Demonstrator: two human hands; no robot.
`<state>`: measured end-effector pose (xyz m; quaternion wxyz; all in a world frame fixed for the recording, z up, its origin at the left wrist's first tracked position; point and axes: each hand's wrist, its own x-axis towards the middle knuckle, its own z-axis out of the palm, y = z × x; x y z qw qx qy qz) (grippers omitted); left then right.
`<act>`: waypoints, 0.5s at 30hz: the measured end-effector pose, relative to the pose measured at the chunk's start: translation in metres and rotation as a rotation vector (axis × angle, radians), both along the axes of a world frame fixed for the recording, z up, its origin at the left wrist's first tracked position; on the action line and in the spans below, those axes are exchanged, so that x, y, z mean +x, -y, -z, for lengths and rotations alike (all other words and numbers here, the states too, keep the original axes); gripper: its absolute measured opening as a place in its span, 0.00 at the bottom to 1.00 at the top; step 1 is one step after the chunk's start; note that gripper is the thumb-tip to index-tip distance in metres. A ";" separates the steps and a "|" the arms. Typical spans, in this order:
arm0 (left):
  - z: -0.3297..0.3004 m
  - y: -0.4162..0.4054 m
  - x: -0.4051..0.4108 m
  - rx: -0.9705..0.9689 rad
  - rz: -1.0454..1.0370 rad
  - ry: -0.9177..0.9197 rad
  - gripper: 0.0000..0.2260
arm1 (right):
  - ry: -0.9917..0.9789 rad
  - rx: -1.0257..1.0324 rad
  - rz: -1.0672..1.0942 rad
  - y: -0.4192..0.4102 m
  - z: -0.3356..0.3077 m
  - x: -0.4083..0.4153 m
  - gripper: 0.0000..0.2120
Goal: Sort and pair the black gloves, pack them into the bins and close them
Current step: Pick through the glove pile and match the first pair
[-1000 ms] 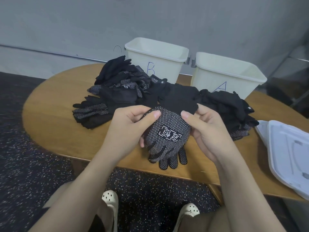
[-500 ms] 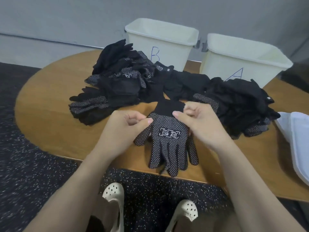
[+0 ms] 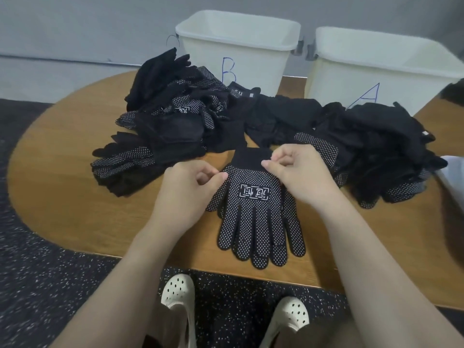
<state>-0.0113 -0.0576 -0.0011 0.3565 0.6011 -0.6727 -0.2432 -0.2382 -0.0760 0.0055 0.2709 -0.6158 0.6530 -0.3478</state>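
Black knit with white grip dots covers the dotted glove [image 3: 256, 217], which lies flat near the front edge of the wooden table [image 3: 62, 177], fingers toward the person, plain ribbed cuff toward the bins; a second glove seems to lie under it, its dotted edges peeping out at both sides. A white boxed emblem with characters I cannot read is printed on its palm. The left hand [image 3: 185, 187] pinches the glove's left edge just below the cuff, and the right hand [image 3: 298, 174] pinches the cuff's right corner, fingers curled. Behind them sprawls the glove heap [image 3: 251, 121], too tangled to count, some dotted, some plain black. Two cream bins stand at the back, both uncovered: bin B [image 3: 238, 46] with a blue handwritten "B", and bin A [image 3: 384, 69] with a blue "A". Two white perforated clogs [image 3: 178, 295] show below the table.
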 end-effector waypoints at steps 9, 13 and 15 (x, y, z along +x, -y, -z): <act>0.004 -0.004 0.001 -0.008 -0.080 0.099 0.10 | -0.106 -0.055 0.048 -0.007 0.002 0.010 0.07; 0.003 -0.010 0.002 -0.043 -0.074 0.136 0.06 | -0.146 -0.083 0.045 -0.009 0.003 0.010 0.09; 0.003 -0.013 0.000 -0.141 -0.042 0.155 0.05 | -0.138 -0.088 0.033 -0.011 0.003 0.010 0.07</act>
